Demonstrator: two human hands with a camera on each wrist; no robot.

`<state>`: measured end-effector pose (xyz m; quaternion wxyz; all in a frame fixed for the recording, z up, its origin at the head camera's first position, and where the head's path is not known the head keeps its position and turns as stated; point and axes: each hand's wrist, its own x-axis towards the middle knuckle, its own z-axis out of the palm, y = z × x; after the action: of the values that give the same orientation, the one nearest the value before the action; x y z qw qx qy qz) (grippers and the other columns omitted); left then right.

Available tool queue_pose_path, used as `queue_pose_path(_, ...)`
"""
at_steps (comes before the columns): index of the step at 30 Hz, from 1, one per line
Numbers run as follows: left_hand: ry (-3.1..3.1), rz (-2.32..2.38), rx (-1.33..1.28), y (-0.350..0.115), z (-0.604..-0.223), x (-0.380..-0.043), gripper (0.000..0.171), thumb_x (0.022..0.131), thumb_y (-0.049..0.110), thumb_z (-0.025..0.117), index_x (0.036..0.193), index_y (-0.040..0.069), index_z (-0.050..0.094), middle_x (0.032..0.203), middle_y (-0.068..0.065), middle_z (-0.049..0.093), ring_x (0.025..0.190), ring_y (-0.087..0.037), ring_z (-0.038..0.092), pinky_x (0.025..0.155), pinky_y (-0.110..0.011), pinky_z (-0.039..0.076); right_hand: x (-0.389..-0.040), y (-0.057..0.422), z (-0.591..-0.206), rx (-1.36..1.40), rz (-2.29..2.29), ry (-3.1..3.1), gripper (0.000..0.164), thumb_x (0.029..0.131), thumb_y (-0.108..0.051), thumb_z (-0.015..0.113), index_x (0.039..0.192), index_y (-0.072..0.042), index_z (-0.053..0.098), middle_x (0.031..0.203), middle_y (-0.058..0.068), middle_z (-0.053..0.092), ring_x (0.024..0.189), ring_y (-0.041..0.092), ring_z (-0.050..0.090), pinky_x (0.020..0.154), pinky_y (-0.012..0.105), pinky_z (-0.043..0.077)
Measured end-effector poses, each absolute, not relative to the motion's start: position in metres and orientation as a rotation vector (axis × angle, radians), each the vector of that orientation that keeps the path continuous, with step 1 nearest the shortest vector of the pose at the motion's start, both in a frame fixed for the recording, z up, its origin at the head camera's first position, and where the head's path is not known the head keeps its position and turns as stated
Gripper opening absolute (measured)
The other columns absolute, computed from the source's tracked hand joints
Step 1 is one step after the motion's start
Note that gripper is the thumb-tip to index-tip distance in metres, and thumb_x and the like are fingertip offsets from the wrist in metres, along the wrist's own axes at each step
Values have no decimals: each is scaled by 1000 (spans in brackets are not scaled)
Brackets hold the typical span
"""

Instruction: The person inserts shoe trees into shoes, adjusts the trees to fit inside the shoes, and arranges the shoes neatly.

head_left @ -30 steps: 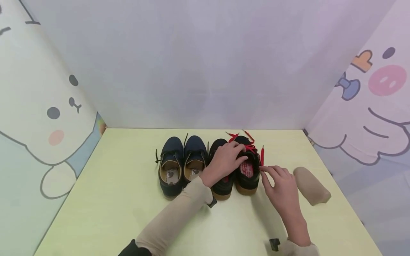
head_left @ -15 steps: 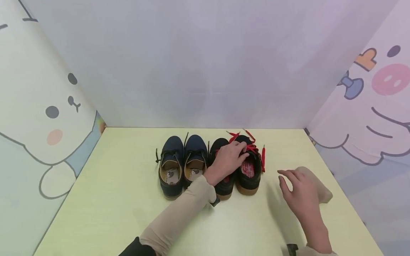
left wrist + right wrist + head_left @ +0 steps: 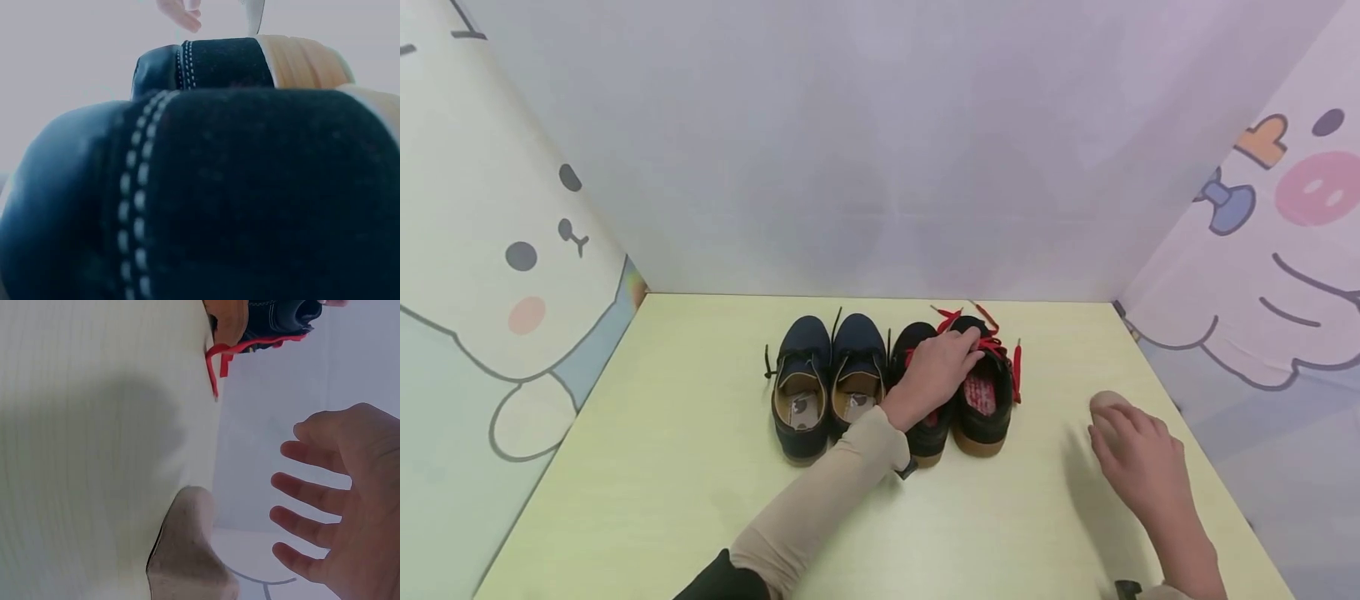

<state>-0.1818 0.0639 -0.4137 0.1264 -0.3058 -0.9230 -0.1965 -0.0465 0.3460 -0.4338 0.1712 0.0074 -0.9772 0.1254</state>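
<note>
My left hand (image 3: 934, 372) lies across the left black shoe (image 3: 928, 446) and holds the right black shoe (image 3: 983, 429) near its red laces (image 3: 992, 343); most fingertips are hidden. Dark heels with white stitching fill the left wrist view, where my left hand is not seen. My right hand (image 3: 1146, 462) hovers over a beige, round-ended form (image 3: 1105, 402), hiding most of it in the head view. In the right wrist view its fingers are spread and loosely bent, apart from the beige form (image 3: 190, 550).
Two navy shoes (image 3: 802, 425) with dark laces stand side by side left of the black pair. All rest on a pale yellow table (image 3: 647, 467). Grey-white cloth (image 3: 880, 167) rises behind, with cartoon-printed panels at both sides.
My right hand has let go of the right black shoe's edge and moved right and toward me, over the beige form. My left hand has hardly moved.
</note>
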Motion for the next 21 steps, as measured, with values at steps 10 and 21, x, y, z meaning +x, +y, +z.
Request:
queue_pose_path(10, -2716, -527, -858, 68, -413, -184, 19, 102, 38, 50, 97, 20, 49, 68, 7, 50, 57, -8, 50, 50, -22, 34, -33, 383, -446, -80, 332, -2908, 37, 97, -32, 59, 128, -12, 59, 135, 25, 51, 115, 58, 39, 80, 71, 30)
queue_pose_path(21, -2697, -486, -817, 69, -413, -185, 19, 102, 39, 50, 98, 20, 52, 68, 7, 52, 57, -9, 52, 48, -22, 35, -27, 411, -461, 33, 381, -2914, 43, 84, -16, 74, 123, -9, 58, 128, 33, 48, 97, 65, 47, 67, 71, 38)
